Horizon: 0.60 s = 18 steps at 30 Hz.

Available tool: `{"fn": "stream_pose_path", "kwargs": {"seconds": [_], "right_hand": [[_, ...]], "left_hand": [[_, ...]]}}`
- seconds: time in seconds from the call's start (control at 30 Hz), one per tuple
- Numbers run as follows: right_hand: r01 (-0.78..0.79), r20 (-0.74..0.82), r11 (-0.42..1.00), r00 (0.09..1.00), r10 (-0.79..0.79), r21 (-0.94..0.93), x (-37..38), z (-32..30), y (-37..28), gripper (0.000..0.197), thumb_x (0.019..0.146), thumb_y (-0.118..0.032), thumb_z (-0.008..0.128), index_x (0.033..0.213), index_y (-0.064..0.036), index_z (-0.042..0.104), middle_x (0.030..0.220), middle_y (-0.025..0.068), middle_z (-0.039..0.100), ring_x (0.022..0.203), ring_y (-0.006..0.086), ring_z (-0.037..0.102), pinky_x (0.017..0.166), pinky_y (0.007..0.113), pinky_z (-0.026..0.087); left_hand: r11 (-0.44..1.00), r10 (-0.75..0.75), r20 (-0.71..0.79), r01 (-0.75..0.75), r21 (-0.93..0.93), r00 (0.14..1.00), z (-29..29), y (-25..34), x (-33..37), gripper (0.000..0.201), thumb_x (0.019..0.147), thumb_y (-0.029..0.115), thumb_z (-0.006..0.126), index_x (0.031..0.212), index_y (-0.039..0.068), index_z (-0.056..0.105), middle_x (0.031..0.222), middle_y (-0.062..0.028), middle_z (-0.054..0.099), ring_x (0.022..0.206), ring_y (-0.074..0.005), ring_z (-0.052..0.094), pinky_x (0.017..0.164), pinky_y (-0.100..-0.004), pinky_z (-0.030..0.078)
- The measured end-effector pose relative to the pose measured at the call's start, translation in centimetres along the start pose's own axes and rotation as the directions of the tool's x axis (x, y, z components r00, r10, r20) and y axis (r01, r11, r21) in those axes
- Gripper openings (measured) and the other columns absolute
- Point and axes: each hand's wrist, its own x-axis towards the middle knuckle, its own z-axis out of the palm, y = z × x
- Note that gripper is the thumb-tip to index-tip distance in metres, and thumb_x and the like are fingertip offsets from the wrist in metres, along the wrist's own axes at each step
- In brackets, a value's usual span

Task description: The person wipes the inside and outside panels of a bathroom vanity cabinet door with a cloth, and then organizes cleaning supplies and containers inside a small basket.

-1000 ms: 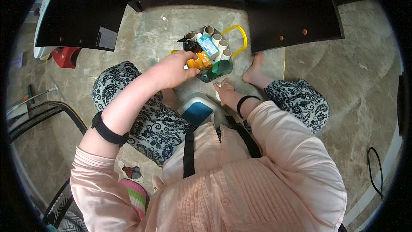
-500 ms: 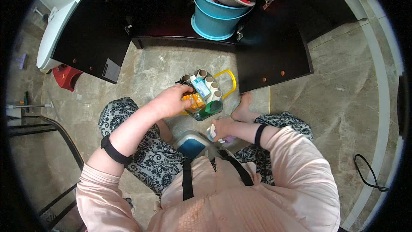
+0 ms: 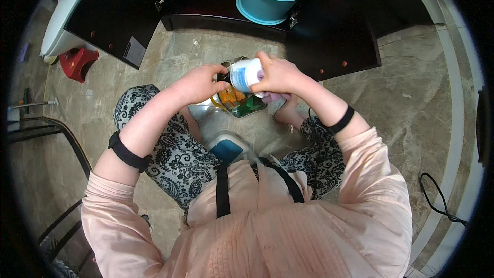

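Observation:
My right hand (image 3: 280, 76) grips a white cylindrical bottle (image 3: 246, 74) with a blue label, tilted sideways over the basket. A purple cloth (image 3: 274, 97) hangs below the same hand; whether its fingers hold it is hard to tell. My left hand (image 3: 201, 83) is at the basket's left side, thumb and fingers closed around a small black object (image 3: 223, 77) whose kind is unclear. In the basket below are orange packets (image 3: 232, 97) and a green item (image 3: 250, 106). The bottle and hands hide most of the cardboard tubes (image 3: 241, 59) behind.
A dark cabinet with open doors (image 3: 334, 46) stands ahead, with blue buckets (image 3: 267, 0) inside. Between my legs sits a pale box with a blue panel (image 3: 226, 149). A red stool (image 3: 77, 64) is at the left, and a black cable (image 3: 437, 201) lies at the right.
My right hand has lifted the white bottle from the floor beside my foot up and forward over the basket. My left hand stays at the basket's left side. The view has shifted slightly.

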Motion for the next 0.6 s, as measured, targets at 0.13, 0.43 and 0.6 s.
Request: {"fn": "stream_pose_path", "kwargs": {"seconds": [0.13,0.43,0.6], "right_hand": [[0.052,0.115,0.996,0.992,-0.06,0.075,2.5,4.7,-0.8,0.079,0.054,-0.05,0.068,0.114,-0.0042,0.044,0.096,0.0229,0.058,0.089,0.0355,0.059,0.073,0.041,0.049],[0.084,0.371,0.959,0.928,0.024,-0.271,3.7,13.7,-2.5,0.085,0.054,-0.044,0.077,0.123,-0.0086,0.044,0.11,0.0172,0.056,0.102,0.026,0.056,0.079,0.038,0.049],[0.164,0.425,0.894,0.905,0.032,-0.417,4.6,15.0,-4.5,0.085,0.055,-0.042,0.078,0.124,-0.0092,0.043,0.115,0.0174,0.052,0.103,0.0264,0.055,0.078,0.038,0.049]], "left_hand": [[1.0,-0.025,-0.006,0.025,-0.006,1.0,0.2,-0.6,-0.5,0.045,0.078,0.028,0.062,0.115,0.004,0.054,0.112,-0.0189,0.056,0.104,-0.0319,0.054,0.09,-0.0363,0.042],[0.996,-0.092,-0.019,0.092,0.005,0.996,0.4,-1.5,-0.4,0.047,0.077,0.027,0.062,0.116,0.002,0.053,0.116,-0.0208,0.053,0.108,-0.0334,0.051,0.093,-0.0359,0.04],[0.992,-0.125,-0.142,0.127,0.004,0.982,0.4,-1.6,0.5,0.055,0.078,0.027,0.062,0.123,0.0,0.046,0.124,-0.0224,0.046,0.114,-0.0342,0.047,0.096,-0.036,0.038]]}}
